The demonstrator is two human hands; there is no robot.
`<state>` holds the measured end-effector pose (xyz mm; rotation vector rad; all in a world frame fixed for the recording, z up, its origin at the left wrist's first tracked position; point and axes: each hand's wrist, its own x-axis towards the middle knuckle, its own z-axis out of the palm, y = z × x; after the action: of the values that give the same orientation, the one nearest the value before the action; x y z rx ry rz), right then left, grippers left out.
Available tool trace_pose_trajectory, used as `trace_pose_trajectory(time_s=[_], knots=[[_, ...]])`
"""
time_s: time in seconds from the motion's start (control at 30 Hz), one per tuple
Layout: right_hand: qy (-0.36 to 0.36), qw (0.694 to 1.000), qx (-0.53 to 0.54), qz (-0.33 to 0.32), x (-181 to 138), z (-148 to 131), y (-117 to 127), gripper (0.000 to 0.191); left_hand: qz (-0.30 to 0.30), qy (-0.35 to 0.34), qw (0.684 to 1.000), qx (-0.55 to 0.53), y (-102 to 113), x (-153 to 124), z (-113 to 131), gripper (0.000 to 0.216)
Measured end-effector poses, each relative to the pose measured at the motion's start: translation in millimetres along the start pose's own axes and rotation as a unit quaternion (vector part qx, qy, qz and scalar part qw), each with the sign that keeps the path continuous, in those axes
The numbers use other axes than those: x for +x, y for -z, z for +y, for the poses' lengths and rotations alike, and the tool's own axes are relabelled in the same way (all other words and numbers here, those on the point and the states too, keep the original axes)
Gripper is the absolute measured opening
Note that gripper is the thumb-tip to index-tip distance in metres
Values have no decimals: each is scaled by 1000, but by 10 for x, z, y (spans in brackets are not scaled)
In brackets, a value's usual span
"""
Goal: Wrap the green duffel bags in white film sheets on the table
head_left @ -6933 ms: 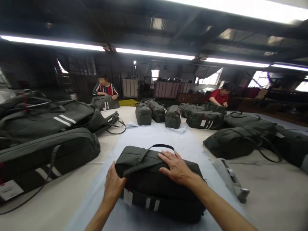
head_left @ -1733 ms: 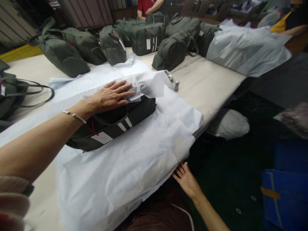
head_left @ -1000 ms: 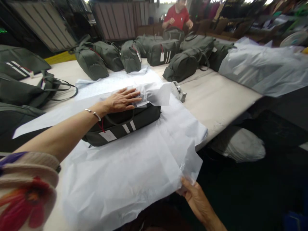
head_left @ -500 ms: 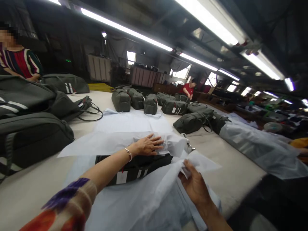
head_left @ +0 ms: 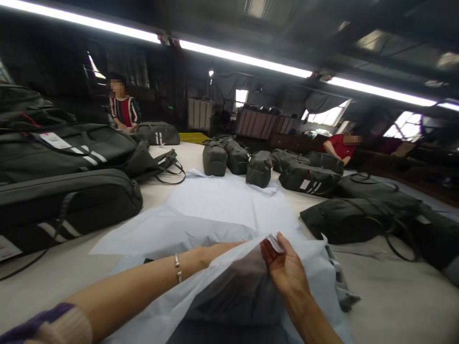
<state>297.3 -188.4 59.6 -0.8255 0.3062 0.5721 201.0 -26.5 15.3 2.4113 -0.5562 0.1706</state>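
Observation:
My right hand [head_left: 287,267] pinches the raised edge of a thin white sheet of tissue paper [head_left: 201,291] between thumb and fingers. My left hand [head_left: 220,251] reaches in behind that lifted edge, so its fingers are hidden. Under the paper lies a dark bag [head_left: 147,261], mostly covered and showing dimly through the sheet. More white paper [head_left: 215,198] spreads flat over the table beyond my hands.
Dark green duffel bags [head_left: 71,205] crowd the left side, and others [head_left: 258,169] stand at the back. More bags [head_left: 355,217] lie on the right of the pale table [head_left: 401,291]. One person [head_left: 124,110] is at back left, another [head_left: 339,148] at back right.
My right hand has lifted the paper's edge over the bag. My left hand, spread flat on the paper before, is now behind the raised sheet. The view has turned left.

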Motion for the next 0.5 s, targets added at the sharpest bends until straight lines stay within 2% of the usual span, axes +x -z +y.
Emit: trace_pose_trajectory(time_s=[0.1,0.13,0.2,0.27,0.33,0.4,0.43,0.5], knots=[[-36,999,11,23,62,-20,8,23,-43,-55,996,-54,280,-104,184,37],[-47,998,14,29,85,-27,10,21,-55,-50,995,-65,415,-171,273,33],[-63,997,13,45,141,-40,20,17,-61,42,994,-86,723,-372,496,32],[-66,996,-1,60,214,-51,38,16,-54,180,974,-129,1017,-652,783,39],[-62,995,-26,67,296,-54,62,18,-39,263,954,-136,1197,-980,1117,53],[-60,994,-60,76,366,-49,87,18,-14,308,950,-42,1175,-1316,1435,83],[-60,992,-78,81,391,-46,99,17,1,328,944,40,1079,-1477,1564,93],[-63,988,-106,89,417,-42,115,14,31,321,923,209,741,-1770,1731,90]])
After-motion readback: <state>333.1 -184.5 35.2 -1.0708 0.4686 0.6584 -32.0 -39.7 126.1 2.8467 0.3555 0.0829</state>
